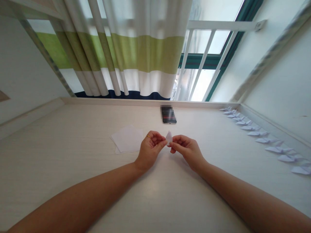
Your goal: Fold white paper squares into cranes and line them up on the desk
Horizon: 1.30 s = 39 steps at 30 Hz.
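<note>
A small piece of folded white paper (169, 138), pointed at the top, is held up between my two hands over the middle of the white surface. My left hand (152, 147) pinches its left side between thumb and fingers, and a gold ring shows on one finger. On the other side, my right hand (186, 148) grips the right edge with thumb and forefinger. The finer folds are too small to make out. Just left of my left hand lie several white paper sheets (127, 138), loosely overlapped.
Beyond my hands lies a dark phone (168, 114), its screen blurred. Several folded paper cranes (257, 133) form a row along the right edge. A low raised rim (116, 101) borders the far side, with a striped curtain (145, 51) and white railing (206, 48) behind it.
</note>
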Each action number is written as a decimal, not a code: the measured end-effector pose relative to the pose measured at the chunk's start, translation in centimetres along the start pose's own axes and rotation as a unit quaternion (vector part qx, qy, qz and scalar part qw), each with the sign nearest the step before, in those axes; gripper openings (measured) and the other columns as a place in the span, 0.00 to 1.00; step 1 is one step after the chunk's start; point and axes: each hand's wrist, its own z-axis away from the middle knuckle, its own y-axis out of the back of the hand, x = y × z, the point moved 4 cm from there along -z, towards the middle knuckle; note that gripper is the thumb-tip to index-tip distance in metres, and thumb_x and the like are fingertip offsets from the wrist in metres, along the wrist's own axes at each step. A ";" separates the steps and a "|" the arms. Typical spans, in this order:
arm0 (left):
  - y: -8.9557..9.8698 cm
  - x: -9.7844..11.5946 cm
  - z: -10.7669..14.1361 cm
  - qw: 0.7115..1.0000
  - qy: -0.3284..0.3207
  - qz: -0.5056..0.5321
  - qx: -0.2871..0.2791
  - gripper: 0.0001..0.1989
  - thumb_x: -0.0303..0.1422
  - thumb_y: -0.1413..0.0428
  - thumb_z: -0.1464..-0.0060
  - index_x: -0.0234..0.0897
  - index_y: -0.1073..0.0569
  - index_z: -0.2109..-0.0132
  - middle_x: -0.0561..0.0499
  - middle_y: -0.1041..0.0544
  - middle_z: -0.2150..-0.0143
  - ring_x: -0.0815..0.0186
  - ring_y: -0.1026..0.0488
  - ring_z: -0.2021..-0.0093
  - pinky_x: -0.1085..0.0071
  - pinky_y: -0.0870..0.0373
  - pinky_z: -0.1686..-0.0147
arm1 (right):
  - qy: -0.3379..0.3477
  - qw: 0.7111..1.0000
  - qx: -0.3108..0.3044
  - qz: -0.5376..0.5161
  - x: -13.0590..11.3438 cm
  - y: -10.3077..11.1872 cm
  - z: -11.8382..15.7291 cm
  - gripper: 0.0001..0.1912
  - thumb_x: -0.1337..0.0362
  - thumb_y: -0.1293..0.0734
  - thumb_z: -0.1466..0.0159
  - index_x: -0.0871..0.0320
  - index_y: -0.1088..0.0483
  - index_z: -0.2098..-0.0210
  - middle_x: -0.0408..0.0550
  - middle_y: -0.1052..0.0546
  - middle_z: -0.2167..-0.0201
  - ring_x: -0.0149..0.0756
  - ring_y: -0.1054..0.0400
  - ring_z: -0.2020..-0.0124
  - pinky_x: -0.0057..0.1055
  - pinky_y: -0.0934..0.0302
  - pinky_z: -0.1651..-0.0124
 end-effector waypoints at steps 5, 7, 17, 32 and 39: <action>0.0 0.0 0.1 1.000 0.016 0.003 -0.010 0.13 0.26 0.41 0.60 0.36 0.41 0.72 0.56 0.29 0.72 0.73 0.31 0.70 0.74 0.34 0.65 | -0.007 1.000 0.002 -0.010 0.0 0.1 0.0 0.09 0.64 0.30 0.53 0.61 0.34 0.77 0.41 0.27 0.80 0.25 0.36 0.81 0.24 0.42 0.75; -0.1 0.1 0.2 1.000 0.017 -0.001 -0.016 0.13 0.26 0.41 0.60 0.36 0.41 0.71 0.56 0.29 0.72 0.73 0.30 0.70 0.73 0.34 0.65 | -0.004 1.000 0.004 -0.009 0.1 0.2 0.0 0.09 0.64 0.30 0.53 0.61 0.34 0.78 0.41 0.27 0.80 0.24 0.37 0.82 0.24 0.42 0.75; -0.3 0.2 0.3 0.999 0.036 -0.005 -0.019 0.16 0.28 0.38 0.64 0.36 0.40 0.71 0.57 0.29 0.73 0.73 0.30 0.72 0.74 0.33 0.67 | 0.021 0.999 0.006 0.025 0.4 0.1 0.0 0.12 0.60 0.29 0.54 0.61 0.35 0.80 0.38 0.32 0.85 0.25 0.38 0.82 0.24 0.43 0.77; -0.1 -0.1 -0.1 0.997 0.068 0.026 -0.030 0.11 0.27 0.38 0.65 0.33 0.32 0.72 0.56 0.28 0.75 0.73 0.29 0.73 0.75 0.32 0.68 | 0.056 0.996 -0.046 -0.060 0.1 0.2 -0.3 0.13 0.66 0.31 0.50 0.56 0.40 0.69 0.36 0.29 0.81 0.26 0.36 0.81 0.26 0.41 0.74; 0.1 -0.3 -0.1 0.996 0.070 0.040 -0.030 0.12 0.27 0.37 0.66 0.34 0.30 0.70 0.55 0.26 0.74 0.72 0.29 0.71 0.73 0.33 0.64 | 0.077 0.995 -0.059 -0.022 -0.4 0.4 -0.5 0.12 0.65 0.32 0.49 0.57 0.37 0.67 0.38 0.30 0.80 0.27 0.34 0.79 0.28 0.40 0.72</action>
